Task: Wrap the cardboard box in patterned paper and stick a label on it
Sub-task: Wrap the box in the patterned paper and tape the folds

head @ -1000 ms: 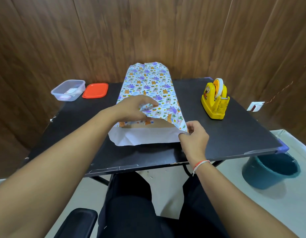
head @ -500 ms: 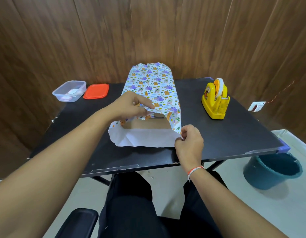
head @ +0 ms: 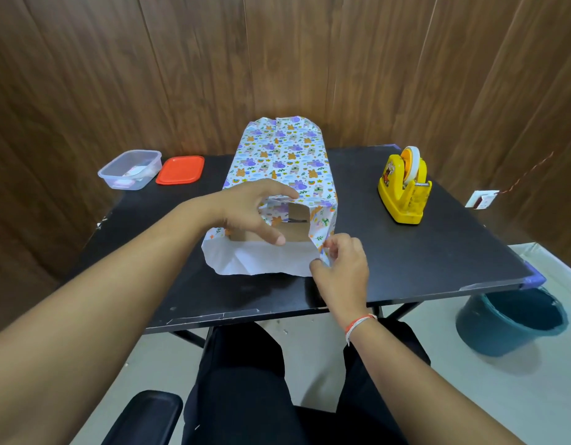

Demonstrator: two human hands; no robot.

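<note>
The cardboard box point(head: 297, 216) lies lengthways in the middle of the black table point(head: 422, 261), covered by the patterned paper point(head: 282, 159). Only its near end shows as bare brown card. My left hand point(head: 245, 210) arches over the near left top corner. Its fingers press the top flap down and its thumb reaches across the open end. My right hand point(head: 341, 268) pinches the right side flap at the near right corner, low by the table. The paper's white underside point(head: 261, 260) lies flat in front of the box.
A yellow tape dispenser point(head: 404, 191) stands to the right of the box. At the back left are a clear plastic container point(head: 130, 170) and its red lid point(head: 180, 170). A teal bucket point(head: 512, 322) sits on the floor at the right. A wooden wall is close behind.
My left hand has pushed the top flap down over the near end, and its thumb now spreads away. My right hand has slid lower along the right flap toward the table.
</note>
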